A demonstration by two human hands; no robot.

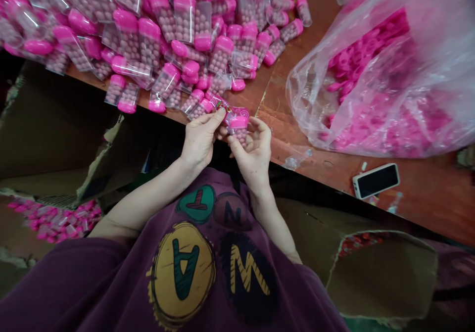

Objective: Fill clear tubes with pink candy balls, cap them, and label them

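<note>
Over the table's front edge, my right hand (254,151) grips a small clear container (239,128) with a pink cap and pale pink beads inside. My left hand (204,136) pinches a shiny printed wrapper or label (224,108) against the top of that container. Fingers of both hands cover part of the container, so its lower end is partly hidden. Just beyond my hands lies a large heap of similar pink-capped bead containers (183,18), the nearest ones close to my left fingertips.
A clear plastic bag (308,89) of pink plastic parts rests on the wooden table (276,102) at right. A phone (375,180) lies near the front edge. Cardboard boxes stand below; the left one (48,139) is near a pile of pink pieces (63,220).
</note>
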